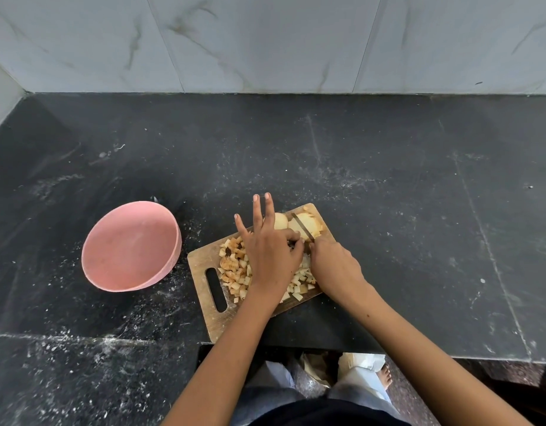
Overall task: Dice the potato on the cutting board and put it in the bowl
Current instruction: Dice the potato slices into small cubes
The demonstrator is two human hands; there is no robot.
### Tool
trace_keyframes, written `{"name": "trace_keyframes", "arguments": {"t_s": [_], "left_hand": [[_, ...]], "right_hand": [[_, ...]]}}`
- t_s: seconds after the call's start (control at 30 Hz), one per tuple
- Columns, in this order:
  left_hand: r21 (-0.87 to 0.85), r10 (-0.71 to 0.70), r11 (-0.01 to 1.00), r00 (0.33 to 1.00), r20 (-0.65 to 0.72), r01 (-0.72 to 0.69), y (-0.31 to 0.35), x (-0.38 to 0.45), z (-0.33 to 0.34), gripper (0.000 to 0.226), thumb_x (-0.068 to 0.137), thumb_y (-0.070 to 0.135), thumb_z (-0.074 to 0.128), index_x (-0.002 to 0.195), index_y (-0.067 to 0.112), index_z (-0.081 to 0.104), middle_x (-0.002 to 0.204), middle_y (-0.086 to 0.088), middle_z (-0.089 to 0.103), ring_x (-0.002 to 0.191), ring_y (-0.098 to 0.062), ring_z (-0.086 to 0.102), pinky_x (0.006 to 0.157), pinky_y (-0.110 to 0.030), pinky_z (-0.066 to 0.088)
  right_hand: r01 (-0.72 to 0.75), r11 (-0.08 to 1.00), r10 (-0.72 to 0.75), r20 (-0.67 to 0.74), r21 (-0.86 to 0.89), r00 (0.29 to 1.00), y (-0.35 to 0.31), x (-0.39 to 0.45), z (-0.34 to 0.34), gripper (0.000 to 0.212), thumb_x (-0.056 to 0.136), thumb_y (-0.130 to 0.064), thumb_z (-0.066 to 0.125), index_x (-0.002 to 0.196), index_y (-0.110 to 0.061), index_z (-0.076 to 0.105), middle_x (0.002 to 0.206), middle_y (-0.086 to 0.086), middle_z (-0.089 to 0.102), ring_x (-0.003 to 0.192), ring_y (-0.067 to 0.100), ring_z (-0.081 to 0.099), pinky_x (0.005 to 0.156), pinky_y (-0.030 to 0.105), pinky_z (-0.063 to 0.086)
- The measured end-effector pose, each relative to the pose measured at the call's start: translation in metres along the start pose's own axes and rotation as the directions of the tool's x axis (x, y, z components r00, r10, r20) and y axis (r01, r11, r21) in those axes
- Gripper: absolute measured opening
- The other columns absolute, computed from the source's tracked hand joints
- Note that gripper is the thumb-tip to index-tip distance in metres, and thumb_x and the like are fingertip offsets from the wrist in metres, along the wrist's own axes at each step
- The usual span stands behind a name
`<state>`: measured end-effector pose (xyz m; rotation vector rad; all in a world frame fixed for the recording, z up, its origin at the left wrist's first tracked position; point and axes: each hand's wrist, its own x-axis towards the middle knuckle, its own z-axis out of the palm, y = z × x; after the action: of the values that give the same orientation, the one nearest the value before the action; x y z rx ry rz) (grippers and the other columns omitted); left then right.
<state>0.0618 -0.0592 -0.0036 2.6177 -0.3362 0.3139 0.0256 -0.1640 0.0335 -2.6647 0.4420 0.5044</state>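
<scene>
Nearest, diced potato (235, 272) heaps on the cutting board (201, 262), pale, browning. Right hand (334, 265) grips the knife (302, 226); left hand (270, 250) seemingly pinches the uncut potato (305, 224), other fingers splayed. Risk: blade nicks that thumb, or cubes spill. Bowl (132, 245) sits well apart, holding no potato.

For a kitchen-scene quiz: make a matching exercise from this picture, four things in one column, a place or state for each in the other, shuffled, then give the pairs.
Things:
1. pink bowl
2. diced potato
3. uncut potato pieces
4. knife

Places or states:
A. heaped on the cutting board near its handle slot
B. at the board's far end, blade across one
C. held by the right hand
D. empty, on the counter left of the board

Pairs: 1-D, 2-A, 3-B, 4-C
</scene>
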Motion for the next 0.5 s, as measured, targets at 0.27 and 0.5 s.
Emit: {"name": "trace_keyframes", "arguments": {"t_s": [0.27,0.5], "left_hand": [[0.009,0.033,0.999,0.999,-0.026,-0.033,-0.002,-0.002,0.004,0.011,0.074,0.027,0.078,0.065,0.027,0.071,0.149,-0.015,0.04,0.144,-0.035,0.024,0.113,-0.059,0.003],[0.0,0.033,0.999,0.999,-0.016,-0.033,-0.003,-0.002,0.005,0.012,0.076,0.026,0.077,0.066,0.027,0.071,0.15,-0.015,0.038,0.145,-0.033,0.022,0.113,-0.057,0.002]], "right_hand": [[-0.012,0.998,0.016,0.075,-0.06,0.997,0.015,-0.022,0.001,0.025,0.101,-0.014,0.029,0.118,-0.008,0.047,0.108,0.012,0.06,0.097,0.031,0.061,0.077,0.038,0.049],[-0.047,0.992,0.06,0.108,-0.117,0.992,0.036,-0.045,0.01,0.022,0.102,-0.015,0.028,0.117,-0.006,0.042,0.102,0.012,0.06,0.093,0.032,0.061,0.067,0.035,0.042]]}}
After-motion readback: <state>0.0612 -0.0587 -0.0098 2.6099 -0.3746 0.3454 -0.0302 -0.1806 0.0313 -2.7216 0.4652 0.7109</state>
